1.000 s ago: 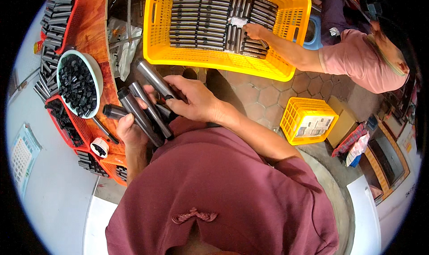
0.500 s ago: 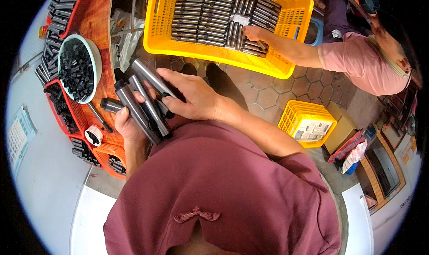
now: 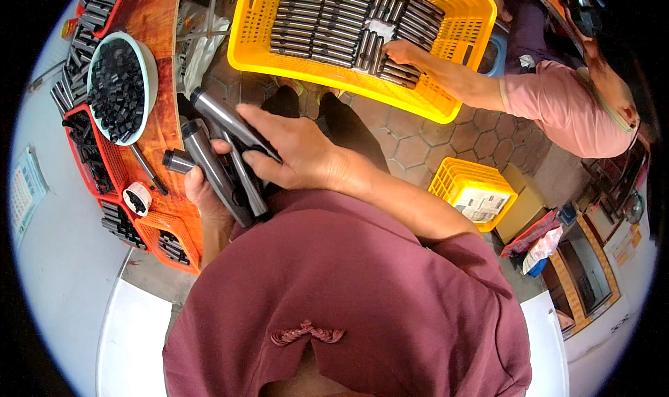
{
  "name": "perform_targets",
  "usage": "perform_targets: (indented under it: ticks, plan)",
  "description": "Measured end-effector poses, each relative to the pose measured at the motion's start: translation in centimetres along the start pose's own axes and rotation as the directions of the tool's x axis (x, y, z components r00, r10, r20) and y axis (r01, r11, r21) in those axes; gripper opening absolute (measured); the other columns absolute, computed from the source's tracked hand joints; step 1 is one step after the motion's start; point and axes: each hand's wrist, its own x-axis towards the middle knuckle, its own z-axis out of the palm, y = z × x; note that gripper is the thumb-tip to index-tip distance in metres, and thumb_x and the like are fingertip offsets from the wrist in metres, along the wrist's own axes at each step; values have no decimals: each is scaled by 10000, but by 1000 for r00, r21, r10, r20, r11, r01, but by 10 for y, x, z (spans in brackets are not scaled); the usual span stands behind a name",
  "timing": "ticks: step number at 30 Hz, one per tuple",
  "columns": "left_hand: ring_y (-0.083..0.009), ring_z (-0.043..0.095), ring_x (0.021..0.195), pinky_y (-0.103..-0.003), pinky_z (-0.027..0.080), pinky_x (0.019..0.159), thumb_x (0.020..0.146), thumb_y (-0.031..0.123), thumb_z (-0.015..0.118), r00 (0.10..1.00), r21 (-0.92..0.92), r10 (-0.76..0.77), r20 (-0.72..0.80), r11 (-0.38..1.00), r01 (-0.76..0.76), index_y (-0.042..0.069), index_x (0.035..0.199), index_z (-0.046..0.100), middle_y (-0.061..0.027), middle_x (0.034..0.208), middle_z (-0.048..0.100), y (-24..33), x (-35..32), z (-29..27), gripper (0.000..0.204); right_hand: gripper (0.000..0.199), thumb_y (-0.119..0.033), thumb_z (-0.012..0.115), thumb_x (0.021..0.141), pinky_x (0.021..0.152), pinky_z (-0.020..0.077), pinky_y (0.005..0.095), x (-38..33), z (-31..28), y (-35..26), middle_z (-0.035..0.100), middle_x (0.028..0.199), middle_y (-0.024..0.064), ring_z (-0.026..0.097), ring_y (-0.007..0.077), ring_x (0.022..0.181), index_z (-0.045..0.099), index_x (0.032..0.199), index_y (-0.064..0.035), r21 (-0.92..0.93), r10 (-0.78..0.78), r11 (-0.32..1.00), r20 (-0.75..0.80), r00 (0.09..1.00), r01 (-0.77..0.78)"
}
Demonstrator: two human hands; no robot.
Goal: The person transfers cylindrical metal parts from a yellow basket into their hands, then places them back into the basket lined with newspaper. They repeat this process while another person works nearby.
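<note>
Gripping a bundle of long grey metal tubes from below, the left hand has its fingers closed around them, while the right hand lies across the top, fingers curled over the tubes. They sit just beside the orange wooden table, near a white bowl of black caps.

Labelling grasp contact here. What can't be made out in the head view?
- Left hand: palm and fingers hidden behind the grey tubes.
- Tubes' lower ends: covered by the right hand and maroon shirt.
- Co-worker's fingertips in the yellow crate: too small.
</note>
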Motion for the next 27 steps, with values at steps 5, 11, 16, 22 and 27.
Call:
perform_targets:
  ticks: [5,11,16,22,27]
  plan:
    - [-314,611,994,-426,505,879,781,500,573,994,123,-33,-103,991,45,39,1056,587,-184,1084,620,16,10,-8,536,589,-224,610,829,678,527,429,18,6,-1,622,935,232,630,393,797,373,1321,-2,-84,14,996,15,1000,-13]
    - [-302,627,939,-392,514,871,678,463,640,974,128,-130,-185,980,155,-10,1102,578,-199,1070,614,34,42,-15,639,639,-213,632,815,578,504,464,41,8,-9,614,759,246,618,416,682,356,1301,95,-176,87,980,-42,995,-93]
    - [-292,619,969,-377,495,905,659,412,684,942,83,-283,-178,950,301,-27,1147,563,-193,1092,607,54,65,-22,667,663,-217,635,817,569,498,477,64,13,-2,605,708,259,613,428,633,338,1319,98,-107,151,981,-75,986,-159]
    - [-282,621,994,-369,480,930,650,363,696,921,73,-383,-74,919,388,-53,1147,574,-193,1097,619,70,90,-35,659,696,-244,630,829,547,490,485,80,19,10,566,595,251,604,423,571,301,1346,87,-40,188,981,-88,978,-192]
    - [-266,622,975,-358,483,916,634,362,698,892,139,-447,-71,881,452,-58,1135,584,-181,1090,624,80,99,-42,664,700,-247,620,837,538,484,490,88,21,12,558,569,243,586,429,537,286,1356,84,-49,238,969,-88,967,-243]
